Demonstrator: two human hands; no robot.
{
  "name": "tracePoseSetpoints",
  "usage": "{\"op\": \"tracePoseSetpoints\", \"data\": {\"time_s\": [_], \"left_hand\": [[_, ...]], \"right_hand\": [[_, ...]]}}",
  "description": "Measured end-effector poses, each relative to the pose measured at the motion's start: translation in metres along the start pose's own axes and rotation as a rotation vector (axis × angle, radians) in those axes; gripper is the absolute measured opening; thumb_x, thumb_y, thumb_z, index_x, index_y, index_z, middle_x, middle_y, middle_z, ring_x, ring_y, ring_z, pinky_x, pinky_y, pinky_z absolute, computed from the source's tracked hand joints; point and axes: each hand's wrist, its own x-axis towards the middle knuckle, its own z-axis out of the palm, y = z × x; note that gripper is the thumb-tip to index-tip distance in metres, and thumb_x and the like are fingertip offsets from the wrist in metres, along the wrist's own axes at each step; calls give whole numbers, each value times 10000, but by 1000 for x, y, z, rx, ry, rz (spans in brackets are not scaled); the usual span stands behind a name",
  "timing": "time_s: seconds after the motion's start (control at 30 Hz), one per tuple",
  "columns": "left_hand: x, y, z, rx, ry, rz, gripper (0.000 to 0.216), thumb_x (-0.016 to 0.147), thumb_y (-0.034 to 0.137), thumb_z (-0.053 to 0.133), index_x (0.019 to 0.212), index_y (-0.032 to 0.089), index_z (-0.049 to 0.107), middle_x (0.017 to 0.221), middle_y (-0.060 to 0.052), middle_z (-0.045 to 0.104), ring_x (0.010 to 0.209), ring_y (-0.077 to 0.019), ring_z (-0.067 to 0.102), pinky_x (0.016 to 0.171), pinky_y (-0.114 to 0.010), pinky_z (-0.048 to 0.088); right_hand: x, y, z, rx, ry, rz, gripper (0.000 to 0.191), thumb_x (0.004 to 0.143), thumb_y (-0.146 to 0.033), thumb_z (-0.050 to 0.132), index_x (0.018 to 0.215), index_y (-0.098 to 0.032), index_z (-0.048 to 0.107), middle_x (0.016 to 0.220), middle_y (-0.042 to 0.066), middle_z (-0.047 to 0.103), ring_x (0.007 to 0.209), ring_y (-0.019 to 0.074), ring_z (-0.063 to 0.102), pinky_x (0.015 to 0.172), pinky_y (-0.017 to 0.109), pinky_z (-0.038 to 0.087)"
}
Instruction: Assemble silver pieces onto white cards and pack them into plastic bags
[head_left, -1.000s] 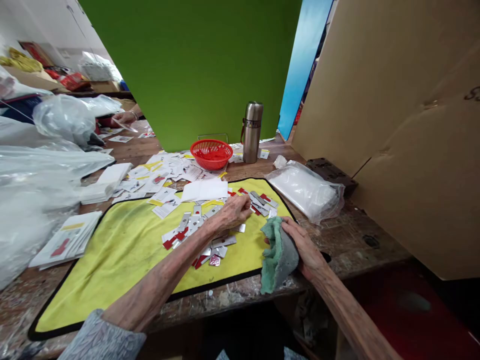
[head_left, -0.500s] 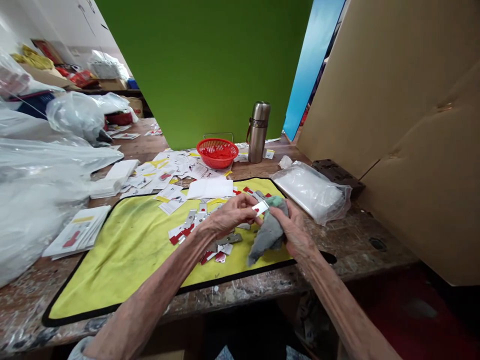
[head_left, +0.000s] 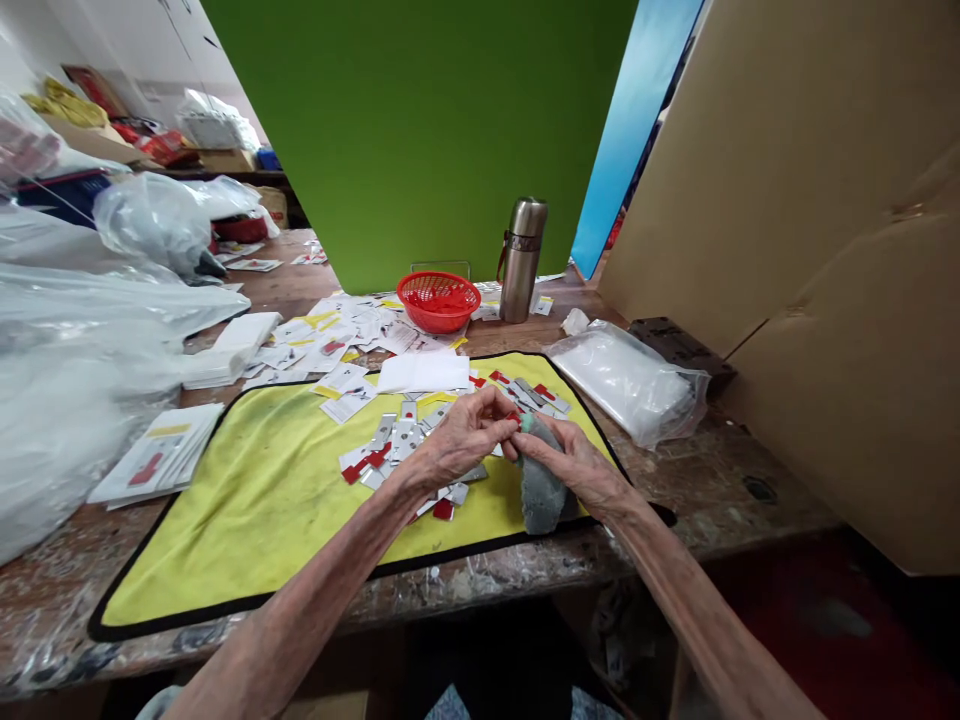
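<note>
My left hand (head_left: 472,435) is closed in a pinch on a small flat piece (head_left: 514,418), of which only a bit of red shows between the fingertips. Against it my right hand (head_left: 574,460) presses a grey cloth (head_left: 543,490) with a greenish patch; the cloth's loose end hangs over the yellow mat (head_left: 247,500). Below and left of my hands lies a loose pile of flat silver metal pieces (head_left: 384,430), several with red ends. More such pieces (head_left: 536,392) lie just behind my right hand.
A red plastic basket (head_left: 439,320) with red items and a steel thermos (head_left: 523,260) stand at the back. Printed cards (head_left: 161,455) lie left, clear plastic bags (head_left: 634,385) right. A green board (head_left: 420,130) and a cardboard sheet (head_left: 810,250) wall in the table.
The small piece has turned from its pale face to show red at my fingertips. My hands have come closer together, and the cloth now hangs straighter down.
</note>
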Motion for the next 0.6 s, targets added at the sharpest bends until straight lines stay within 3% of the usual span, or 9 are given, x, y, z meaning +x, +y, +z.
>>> {"op": "tracePoseSetpoints", "data": {"time_s": [0.13,0.23,0.33,0.4,0.47,0.6], "left_hand": [[-12,3,-7,41,55,-50,214,708,272,665,779,154,500,578,41,559,517,-80,541,545,-208,424],[-29,11,-32,144,191,-97,223,704,316,649,800,159,524,612,32,570,508,-77,500,509,-202,390],[-41,19,-60,470,233,-226,241,709,356,618,837,154,593,703,-5,599,541,-106,509,526,-242,412],[-41,18,-66,759,265,-216,270,741,361,577,910,158,635,817,-39,611,621,-139,542,597,-288,448],[-34,11,-58,969,218,-130,281,788,341,529,976,168,647,952,-68,595,720,-163,561,696,-324,464],[-9,-11,-33,1287,-27,-88,232,775,235,551,978,155,628,1038,-110,554,930,-245,534,820,-380,434]], "right_hand": [[-9,3,3,61,-35,108,314,770,-486,614,733,-180,559,678,-27,507,632,115,439,557,228,333],[-20,5,-3,42,-51,224,347,720,-476,664,642,-185,492,579,-60,423,529,82,361,481,215,279],[-30,11,-10,140,52,312,387,671,-504,697,635,-185,481,568,-63,427,518,79,361,477,212,290],[-33,14,-11,235,105,356,391,649,-519,712,692,-177,528,614,-44,491,555,93,413,514,218,333],[-33,16,-11,275,118,375,394,644,-520,719,762,-172,576,677,-21,549,600,111,456,554,229,364],[-31,17,-9,255,205,319,358,691,-532,650,808,-197,600,785,6,605,738,166,519,668,263,407]]}}
